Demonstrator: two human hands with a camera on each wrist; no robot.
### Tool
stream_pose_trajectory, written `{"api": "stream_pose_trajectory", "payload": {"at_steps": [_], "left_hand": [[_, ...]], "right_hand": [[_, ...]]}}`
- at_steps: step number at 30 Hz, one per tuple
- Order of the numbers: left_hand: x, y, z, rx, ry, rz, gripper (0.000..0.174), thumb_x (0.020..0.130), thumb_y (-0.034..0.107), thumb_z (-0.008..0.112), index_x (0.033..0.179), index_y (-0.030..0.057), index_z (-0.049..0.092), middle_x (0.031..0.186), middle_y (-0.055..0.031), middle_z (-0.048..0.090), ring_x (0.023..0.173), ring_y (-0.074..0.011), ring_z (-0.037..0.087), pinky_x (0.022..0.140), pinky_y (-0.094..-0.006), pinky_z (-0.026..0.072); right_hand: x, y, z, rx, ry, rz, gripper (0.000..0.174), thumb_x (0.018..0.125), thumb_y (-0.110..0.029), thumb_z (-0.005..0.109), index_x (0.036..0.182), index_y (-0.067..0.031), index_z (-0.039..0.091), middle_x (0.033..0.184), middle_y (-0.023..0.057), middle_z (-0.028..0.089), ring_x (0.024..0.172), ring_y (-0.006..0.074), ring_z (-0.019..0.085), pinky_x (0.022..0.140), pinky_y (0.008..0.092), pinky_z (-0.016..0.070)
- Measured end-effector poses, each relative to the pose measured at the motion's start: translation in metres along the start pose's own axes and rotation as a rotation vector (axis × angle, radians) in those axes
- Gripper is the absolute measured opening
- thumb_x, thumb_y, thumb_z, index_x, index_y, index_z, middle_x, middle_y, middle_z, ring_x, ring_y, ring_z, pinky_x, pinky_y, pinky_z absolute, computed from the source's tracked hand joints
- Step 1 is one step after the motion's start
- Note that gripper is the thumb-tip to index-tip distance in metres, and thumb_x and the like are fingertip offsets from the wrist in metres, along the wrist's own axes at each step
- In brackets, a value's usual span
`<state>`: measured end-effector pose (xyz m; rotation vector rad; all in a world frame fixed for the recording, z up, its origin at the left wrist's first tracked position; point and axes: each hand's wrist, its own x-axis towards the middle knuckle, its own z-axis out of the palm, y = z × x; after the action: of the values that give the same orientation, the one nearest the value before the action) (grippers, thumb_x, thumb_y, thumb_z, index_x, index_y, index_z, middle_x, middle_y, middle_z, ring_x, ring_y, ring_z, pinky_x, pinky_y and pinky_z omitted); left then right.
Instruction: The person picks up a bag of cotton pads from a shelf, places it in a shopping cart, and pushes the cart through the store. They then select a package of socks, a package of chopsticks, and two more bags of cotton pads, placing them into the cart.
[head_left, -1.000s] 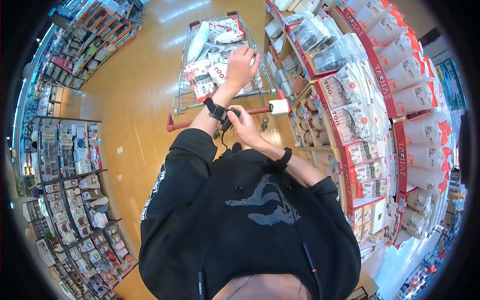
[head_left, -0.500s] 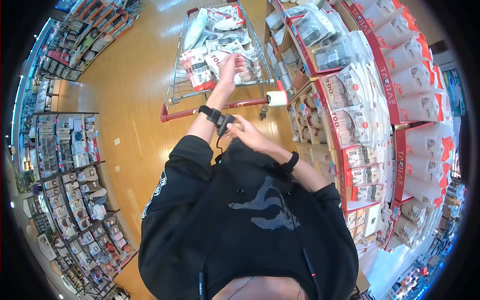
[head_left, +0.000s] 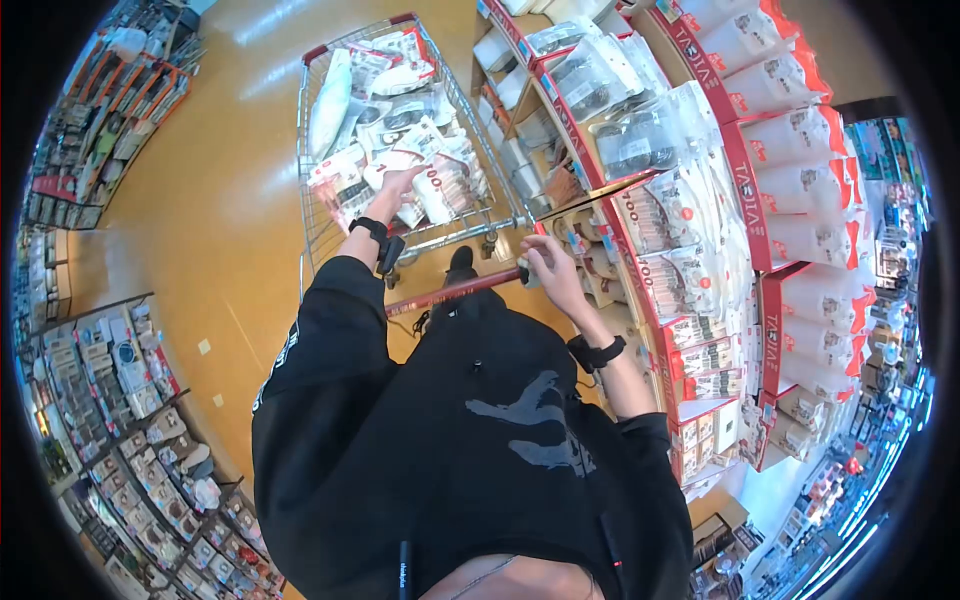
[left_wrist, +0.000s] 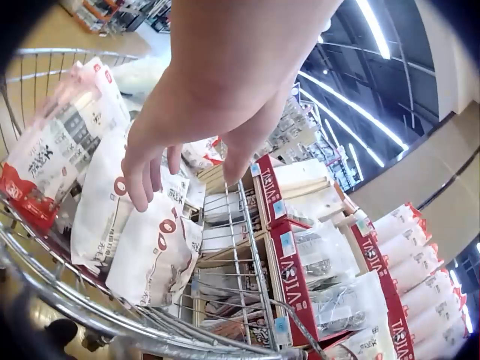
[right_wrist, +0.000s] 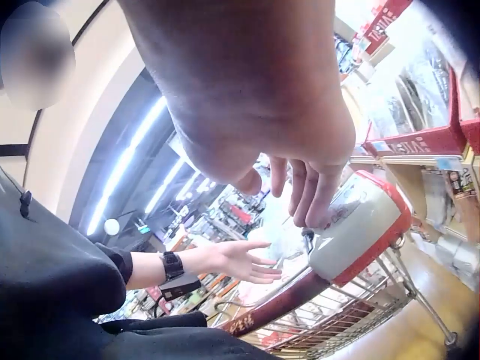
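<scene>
My left hand (head_left: 399,186) is over the near end of the shopping cart (head_left: 303,130), fingers extended above white packs marked 100 (head_left: 440,192). In the left wrist view, its fingers hang relaxed above the white packs (left_wrist: 154,251), holding nothing. My right hand (head_left: 553,272) is at the right end of the red cart handle (head_left: 455,293). From the right wrist, its loosely bent fingertips are right at the white and red box (right_wrist: 356,232) on the handle, with the thumb apart. A pale green bundle (head_left: 331,105) lies in the cart's left side.
Close on the right stands a stepped display (head_left: 610,215) with red edging, loaded with bagged goods and white packs (head_left: 795,190). Shelves of small goods (head_left: 120,390) line the left. Wooden floor (head_left: 215,250) lies between. My foot (head_left: 461,260) is just beyond the handle.
My right hand has left the left wrist's strap device and moved right to the handle's end. My left hand has lowered toward the packs and shifted left. The cart appears further left and nearer.
</scene>
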<state>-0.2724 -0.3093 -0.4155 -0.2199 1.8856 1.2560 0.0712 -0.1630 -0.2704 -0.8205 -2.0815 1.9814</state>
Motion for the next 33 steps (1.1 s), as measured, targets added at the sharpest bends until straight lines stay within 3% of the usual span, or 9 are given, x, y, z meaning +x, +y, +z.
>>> {"api": "stream_pose_trajectory", "payload": {"at_steps": [4, 5, 8, 9, 13, 18, 20, 27, 33], "left_hand": [[0.034, -0.007, 0.020, -0.012, 0.043, -0.013, 0.069, 0.072, 0.027, 0.083, 0.118, -0.0143, 0.054, 0.106, -0.0175, 0.065, 0.093, -0.0260, 0.064, 0.078, -0.0405, 0.0533], [0.099, -0.049, 0.020, 0.011, -0.010, -0.048, 0.071, 0.072, 0.022, 0.084, 0.126, -0.0097, 0.050, 0.103, -0.0157, 0.067, 0.086, -0.0235, 0.066, 0.075, -0.0345, 0.0551], [0.065, -0.041, 0.033, -0.146, -0.032, 0.173, 0.061, 0.072, 0.024, 0.084, 0.121, -0.0030, 0.057, 0.106, -0.0130, 0.066, 0.092, -0.0233, 0.065, 0.081, -0.0443, 0.0506], [0.065, -0.040, 0.037, -0.141, -0.001, 0.245, 0.059, 0.073, 0.023, 0.083, 0.121, 0.0023, 0.057, 0.108, -0.0108, 0.066, 0.089, -0.0212, 0.065, 0.075, -0.0382, 0.0525], [0.063, -0.035, 0.038, 0.014, -0.103, 0.099, 0.063, 0.075, 0.026, 0.081, 0.130, 0.0117, 0.052, 0.113, -0.0071, 0.064, 0.097, -0.0216, 0.064, 0.078, -0.0415, 0.0511], [0.072, -0.036, 0.044, -0.046, -0.122, 0.031, 0.055, 0.078, 0.025, 0.079, 0.126, 0.0101, 0.057, 0.112, -0.0046, 0.065, 0.101, -0.0201, 0.063, 0.084, -0.0389, 0.0488], [0.080, -0.036, 0.045, -0.090, -0.151, 0.174, 0.042, 0.078, 0.016, 0.077, 0.115, 0.0012, 0.064, 0.104, -0.0043, 0.068, 0.088, -0.0152, 0.064, 0.075, -0.0315, 0.0490], [0.049, 0.017, 0.009, -0.036, -0.205, 0.167, 0.040, 0.080, 0.016, 0.075, 0.117, 0.0056, 0.062, 0.104, -0.0043, 0.067, 0.094, -0.0171, 0.063, 0.076, -0.0323, 0.0490], [-0.047, 0.064, -0.031, -0.196, -0.175, 0.260, 0.052, 0.082, 0.009, 0.074, 0.128, -0.0008, 0.053, 0.116, -0.0098, 0.064, 0.103, -0.0206, 0.062, 0.089, -0.0339, 0.0496]], "right_hand": [[0.020, 0.017, 0.001, -0.220, 0.061, 0.063, 0.024, 0.096, -0.013, 0.056, 0.117, -0.0010, 0.056, 0.104, 0.0117, 0.068, 0.094, 0.0189, 0.068, 0.084, 0.0307, 0.0518], [0.025, 0.025, -0.001, -0.348, 0.069, -0.001, 0.024, 0.097, -0.016, 0.056, 0.117, -0.0019, 0.056, 0.101, 0.0132, 0.068, 0.087, 0.0181, 0.069, 0.073, 0.0290, 0.0547], [0.036, -0.006, -0.003, -0.180, 0.066, 0.262, 0.024, 0.098, -0.016, 0.055, 0.116, -0.0011, 0.056, 0.100, 0.0131, 0.068, 0.078, 0.0177, 0.070, 0.059, 0.0266, 0.0552], [0.040, 0.000, -0.002, -0.086, 0.110, 0.191, 0.025, 0.099, -0.017, 0.053, 0.117, -0.0004, 0.055, 0.101, 0.0129, 0.068, 0.073, 0.0163, 0.070, 0.045, 0.0238, 0.0513], [0.051, 0.009, -0.004, 0.040, 0.184, 0.339, 0.026, 0.100, -0.017, 0.050, 0.120, -0.0003, 0.052, 0.100, 0.0116, 0.068, 0.075, 0.0144, 0.071, 0.040, 0.0228, 0.0478], [0.057, 0.006, -0.002, -0.055, 0.199, 0.364, 0.027, 0.100, -0.018, 0.051, 0.120, -0.0005, 0.052, 0.100, 0.0104, 0.068, 0.071, 0.0145, 0.070, 0.040, 0.0226, 0.0475], [0.062, -0.001, -0.005, -0.010, 0.187, 0.348, 0.027, 0.100, -0.018, 0.051, 0.119, -0.0004, 0.052, 0.100, 0.0104, 0.068, 0.071, 0.0144, 0.070, 0.041, 0.0227, 0.0476], [0.067, -0.002, -0.008, 0.022, 0.184, 0.321, 0.025, 0.099, -0.018, 0.052, 0.118, -0.0007, 0.054, 0.099, 0.0109, 0.067, 0.071, 0.0143, 0.069, 0.042, 0.0225, 0.0482], [0.061, 0.001, -0.017, 0.243, 0.084, 0.231, 0.029, 0.098, -0.024, 0.055, 0.117, -0.0013, 0.056, 0.100, 0.0085, 0.067, 0.084, 0.0134, 0.067, 0.063, 0.0255, 0.0546]]}}
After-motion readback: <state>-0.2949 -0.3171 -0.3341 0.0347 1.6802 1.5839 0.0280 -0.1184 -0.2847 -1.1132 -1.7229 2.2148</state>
